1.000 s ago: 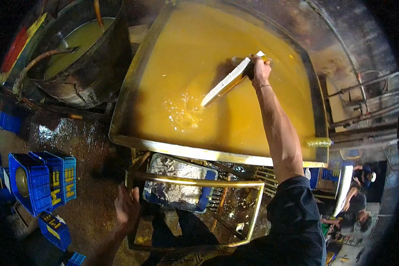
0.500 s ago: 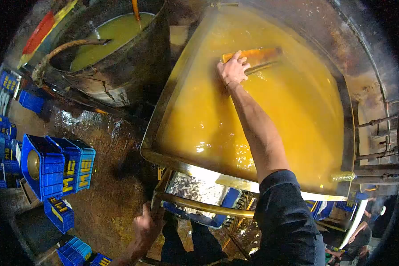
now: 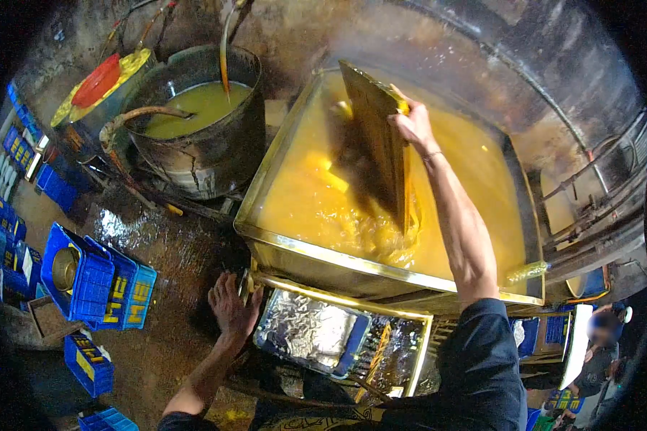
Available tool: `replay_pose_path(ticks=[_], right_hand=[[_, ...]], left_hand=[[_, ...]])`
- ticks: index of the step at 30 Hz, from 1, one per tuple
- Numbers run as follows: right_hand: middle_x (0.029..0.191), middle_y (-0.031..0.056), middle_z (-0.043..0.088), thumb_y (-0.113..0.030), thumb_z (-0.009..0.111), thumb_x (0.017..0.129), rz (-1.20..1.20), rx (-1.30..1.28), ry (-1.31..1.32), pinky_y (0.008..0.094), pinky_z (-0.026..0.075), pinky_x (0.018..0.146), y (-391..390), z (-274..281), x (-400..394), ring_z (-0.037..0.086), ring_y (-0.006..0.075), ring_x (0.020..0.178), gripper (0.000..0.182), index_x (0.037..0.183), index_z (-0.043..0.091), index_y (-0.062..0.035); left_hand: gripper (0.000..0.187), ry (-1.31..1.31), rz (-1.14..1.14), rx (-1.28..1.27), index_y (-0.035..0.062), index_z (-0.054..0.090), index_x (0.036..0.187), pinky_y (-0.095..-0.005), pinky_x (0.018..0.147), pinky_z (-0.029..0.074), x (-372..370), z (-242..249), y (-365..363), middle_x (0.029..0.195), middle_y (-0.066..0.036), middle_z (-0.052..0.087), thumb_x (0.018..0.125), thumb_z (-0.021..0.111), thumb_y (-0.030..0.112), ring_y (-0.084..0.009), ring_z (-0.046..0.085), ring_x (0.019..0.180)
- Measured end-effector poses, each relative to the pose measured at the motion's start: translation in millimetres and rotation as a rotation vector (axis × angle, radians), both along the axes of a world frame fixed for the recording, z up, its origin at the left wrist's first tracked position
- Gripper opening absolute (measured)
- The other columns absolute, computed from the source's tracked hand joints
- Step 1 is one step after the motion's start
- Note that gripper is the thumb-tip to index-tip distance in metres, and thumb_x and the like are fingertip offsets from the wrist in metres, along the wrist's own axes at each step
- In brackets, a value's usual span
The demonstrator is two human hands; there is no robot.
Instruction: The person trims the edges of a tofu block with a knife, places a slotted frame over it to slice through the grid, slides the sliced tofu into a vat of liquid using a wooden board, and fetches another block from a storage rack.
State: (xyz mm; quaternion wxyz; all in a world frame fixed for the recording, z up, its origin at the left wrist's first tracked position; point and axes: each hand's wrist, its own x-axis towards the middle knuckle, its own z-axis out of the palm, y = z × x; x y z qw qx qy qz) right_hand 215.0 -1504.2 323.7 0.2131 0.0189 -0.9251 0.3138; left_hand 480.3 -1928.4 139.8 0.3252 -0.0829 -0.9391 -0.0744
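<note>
My right hand [image 3: 413, 123] grips the upper edge of a flat wooden board [image 3: 374, 118]. Tilted steeply, the board stands partly in cloudy yellow liquid inside a large rectangular metal vat [image 3: 359, 260]. Ripples and splashes surround its lower end. At the vat's near left corner is my left hand [image 3: 231, 310], fingers spread, holding nothing, beside the corner of a metal frame [image 3: 284, 281]. Within that frame, below the vat, sits a blue crate [image 3: 357, 337] full of small silvery things that look like fish [image 3: 313, 330].
A round drum [image 3: 194, 161] of greenish liquid, with hoses in it, stands at the back left. Stacked blue crates [image 3: 79, 280] are on the wet floor [image 3: 180, 266] to the left. Pipes [image 3: 575, 179] run along the right wall. Another person [image 3: 602, 359] is at the far right.
My right hand has lifted the board from nearly flat at the liquid's surface to a steep tilt. My left hand has let go of the frame's corner and spread its fingers. The view has shifted.
</note>
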Motion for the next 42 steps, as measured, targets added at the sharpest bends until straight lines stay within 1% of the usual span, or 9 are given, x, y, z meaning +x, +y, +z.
replay_pose_path(ticks=[5,10,12,14,20,26,32,34,42], right_hand=[[0.073,-0.0049,0.055,-0.002,0.062,0.067,0.272,-0.239,0.018,0.0236,0.041,0.061,-3.7,107.5,148.4,0.044,0.0071,0.062,0.073,0.139,0.055,-0.0141],[0.115,0.0149,0.067,-0.018,0.061,0.063,0.369,0.111,0.030,0.0377,0.045,0.096,-85.2,175.3,375.8,0.061,0.0227,0.099,0.070,0.132,0.058,-0.0048],[0.123,0.0145,0.064,-0.020,0.063,0.060,0.405,0.182,-0.094,0.0398,0.046,0.095,-126.5,179.2,461.4,0.061,0.0291,0.101,0.070,0.129,0.061,-0.0087],[0.132,0.0062,0.061,-0.022,0.072,0.055,0.539,0.383,-0.051,0.0412,0.048,0.086,-151.9,140.9,515.7,0.059,0.0296,0.101,0.078,0.132,0.061,-0.0195],[0.146,-0.0105,0.048,-0.025,0.079,0.048,0.467,0.688,-0.352,0.0413,0.040,0.077,-266.0,25.7,647.6,0.051,0.0234,0.113,0.088,0.133,0.057,-0.0360],[0.127,0.0116,0.061,-0.014,0.077,0.066,0.798,0.043,-0.202,0.0493,0.044,0.091,-272.7,-74.3,688.7,0.055,0.0333,0.109,0.061,0.125,0.064,-0.0146],[0.100,0.0222,0.068,-0.054,0.055,0.091,-0.500,0.439,-0.335,0.0400,0.055,0.078,61.7,-241.9,619.9,0.067,0.0321,0.088,0.066,0.117,0.062,0.0054],[0.093,0.0134,0.068,-0.053,0.047,0.098,-0.136,-0.675,-0.822,0.0358,0.055,0.070,53.9,-229.5,641.7,0.066,0.0225,0.082,0.062,0.112,0.062,0.0050],[0.075,0.0024,0.059,-0.050,0.054,0.096,0.188,-0.218,-0.683,0.0336,0.046,0.059,-105.4,-141.5,665.7,0.053,0.0158,0.066,0.052,0.101,0.062,0.0014]], left_hand=[[0.065,-0.607,-0.530,1.122,0.0049,0.041,0.142,-0.0429,0.103,0.043,-59.9,62.0,163.3,0.144,-0.021,0.043,0.095,0.058,0.046,-0.0324,0.045,0.132],[0.104,-1.222,-1.261,2.223,0.0218,-0.002,0.156,-0.0763,0.102,0.024,-32.7,175.9,251.7,0.163,-0.009,-0.006,0.082,0.035,0.084,-0.0448,0.007,0.146],[0.098,-1.235,-1.092,2.376,0.0176,0.003,0.155,-0.0690,0.104,0.031,-0.8,131.3,258.2,0.161,-0.012,0.009,0.086,0.031,0.081,-0.0415,0.019,0.144],[0.087,-1.311,-1.816,2.478,0.0158,0.023,0.151,-0.0586,0.103,0.041,48.8,31.6,252.7,0.150,-0.014,0.037,0.090,0.028,0.077,-0.0375,0.041,0.133],[0.084,-1.562,-0.866,2.494,0.0135,0.037,0.143,-0.0533,0.098,0.045,262.9,-56.4,84.2,0.136,-0.014,0.052,0.089,0.028,0.078,-0.0351,0.053,0.119],[0.075,-1.311,-0.624,2.565,0.0025,0.051,0.131,-0.0457,0.085,0.055,366.5,-29.2,-16.1,0.118,-0.017,0.062,0.094,0.039,0.066,-0.0321,0.064,0.101],[0.049,-0.934,-0.359,1.970,0.0045,0.056,0.126,-0.0336,0.086,0.053,442.6,-54.4,-54.2,0.114,-0.008,0.066,0.081,0.076,0.011,-0.0174,0.064,0.098],[0.048,-0.580,-0.399,1.932,0.0014,0.056,0.122,-0.0303,0.090,0.051,455.0,-94.2,-45.5,0.107,-0.006,0.067,0.080,0.078,0.010,-0.0144,0.062,0.098],[0.065,-0.406,-0.055,1.636,-0.0060,0.052,0.127,-0.0351,0.100,0.042,621.4,9.4,-129.4,0.121,-0.017,0.063,0.077,0.079,0.024,-0.0238,0.056,0.115]])
